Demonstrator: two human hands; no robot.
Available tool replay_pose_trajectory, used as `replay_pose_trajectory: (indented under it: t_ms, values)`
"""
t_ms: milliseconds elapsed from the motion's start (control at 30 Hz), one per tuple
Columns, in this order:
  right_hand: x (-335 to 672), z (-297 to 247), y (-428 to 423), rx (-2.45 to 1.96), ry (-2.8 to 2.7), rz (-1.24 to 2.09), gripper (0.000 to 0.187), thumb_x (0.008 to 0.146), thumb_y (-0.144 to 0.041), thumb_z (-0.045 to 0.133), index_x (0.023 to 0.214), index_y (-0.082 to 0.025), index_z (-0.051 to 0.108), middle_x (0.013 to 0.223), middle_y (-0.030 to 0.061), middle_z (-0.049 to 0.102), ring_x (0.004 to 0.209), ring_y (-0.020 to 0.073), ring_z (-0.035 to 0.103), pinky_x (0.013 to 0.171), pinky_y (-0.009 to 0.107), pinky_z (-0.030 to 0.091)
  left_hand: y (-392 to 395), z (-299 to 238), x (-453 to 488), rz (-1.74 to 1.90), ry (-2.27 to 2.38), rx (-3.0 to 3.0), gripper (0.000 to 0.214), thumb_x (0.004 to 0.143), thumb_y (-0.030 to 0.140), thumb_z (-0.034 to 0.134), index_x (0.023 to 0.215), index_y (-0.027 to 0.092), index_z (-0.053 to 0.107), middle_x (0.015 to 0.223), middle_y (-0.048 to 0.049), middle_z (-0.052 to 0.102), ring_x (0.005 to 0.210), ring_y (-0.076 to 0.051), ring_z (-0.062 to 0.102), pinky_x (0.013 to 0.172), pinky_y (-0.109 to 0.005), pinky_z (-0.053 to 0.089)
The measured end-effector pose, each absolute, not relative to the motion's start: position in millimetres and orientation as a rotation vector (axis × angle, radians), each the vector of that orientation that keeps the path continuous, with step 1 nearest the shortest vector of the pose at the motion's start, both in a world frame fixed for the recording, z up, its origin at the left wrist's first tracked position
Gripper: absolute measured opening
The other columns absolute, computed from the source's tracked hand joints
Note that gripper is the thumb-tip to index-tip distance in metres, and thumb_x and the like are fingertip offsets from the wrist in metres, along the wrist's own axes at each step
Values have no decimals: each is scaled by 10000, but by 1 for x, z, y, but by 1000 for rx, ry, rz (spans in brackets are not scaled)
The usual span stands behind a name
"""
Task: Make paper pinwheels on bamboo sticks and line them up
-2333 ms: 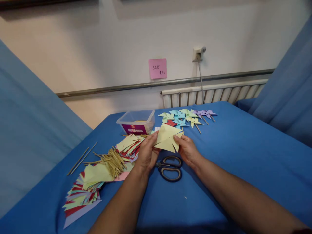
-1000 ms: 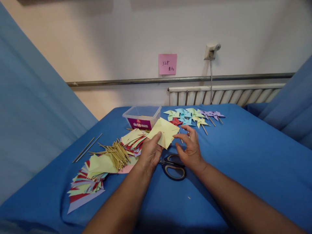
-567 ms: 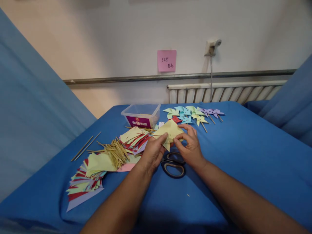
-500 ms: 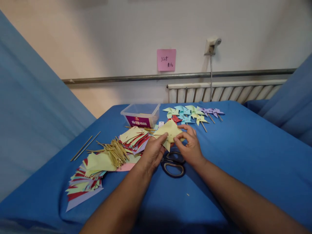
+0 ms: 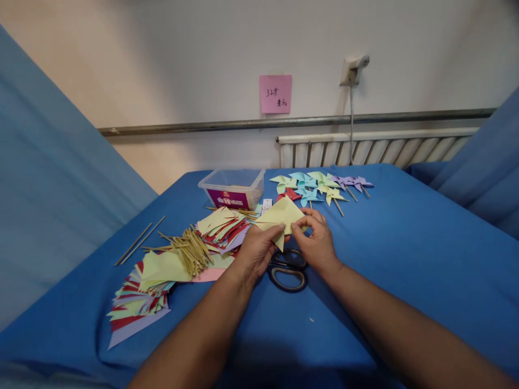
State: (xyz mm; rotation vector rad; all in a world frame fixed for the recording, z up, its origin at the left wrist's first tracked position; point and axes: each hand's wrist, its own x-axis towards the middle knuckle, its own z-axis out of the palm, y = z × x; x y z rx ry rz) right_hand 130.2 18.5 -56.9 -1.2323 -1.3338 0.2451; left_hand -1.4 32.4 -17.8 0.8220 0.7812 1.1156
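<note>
A pale yellow cut paper square [image 5: 279, 215] is held above the blue table [image 5: 405, 254] between both hands. My left hand [image 5: 255, 251] pinches its lower left part with thumb and fingers. My right hand [image 5: 314, 240] pinches a flap folded toward the paper's middle. Black-handled scissors [image 5: 288, 268] lie on the cloth right under the hands.
Stacks of coloured cut paper [image 5: 140, 294] and a heap of short wooden sticks [image 5: 190, 254] lie at the left, with two long sticks [image 5: 138, 241] beyond. A clear plastic box [image 5: 232, 188] and several finished pinwheels [image 5: 316, 186] sit at the back. Blue fabric rises on both sides.
My right hand let go of the paper, then came back and folded a flap inward. The flat square has become a partly folded shape held lower over the scissors.
</note>
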Motion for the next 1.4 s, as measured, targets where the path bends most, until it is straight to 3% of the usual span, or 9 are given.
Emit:
replay_pose_trajectory:
  t_ms: [800,1167,1400]
  values:
    - [129,-56,16,-1238,-1350,281,127,801,-241,591,674,-231,595,931,74,669,1074,262,604,959,420,433,33,-22,2,1161,808,835,341,706,165,750,1037,90,716,961,-114,754,721,-178,686,633,-257,562]
    - [129,-55,16,-1251,-1357,276,131,800,-237,589,669,-234,588,929,71,671,1071,264,601,970,428,426,33,-22,0,1144,780,858,485,691,121,759,1169,134,679,1054,-105,744,813,-195,703,637,-242,559]
    - [129,-56,16,-1254,-1362,273,131,801,-245,592,671,-233,587,935,72,670,1064,260,601,962,426,433,32,-20,1,1138,767,854,525,676,111,762,1193,129,673,1034,-97,748,751,-169,687,637,-241,545]
